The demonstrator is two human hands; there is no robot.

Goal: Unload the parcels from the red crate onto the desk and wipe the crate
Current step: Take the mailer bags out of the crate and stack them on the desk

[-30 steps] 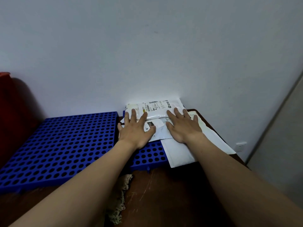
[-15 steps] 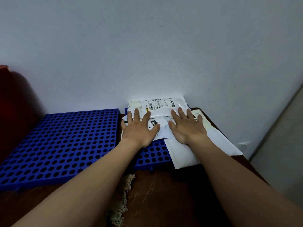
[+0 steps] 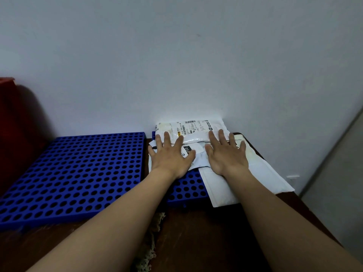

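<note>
You are pressing left hand [image 3: 170,160] and right hand [image 3: 226,156] flat, fingers spread, on four parcels [image 3: 197,128] at 12 o'clock; one red crate [image 3: 10,107] sitting at 9 o'clock.

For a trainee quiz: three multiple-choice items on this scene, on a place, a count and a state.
1. Where do the parcels lie? A on a chair; B against the wall, desk's right end; C on the floor.
2. How many hands touch them? A none; B one; C two.
3. How do the hands lie? A flat, fingers straight; B as fists; C palms up.
Key: B, the pile abuts the wall; C, left hand and right hand both rest there; A, fingers spread flat.
</note>
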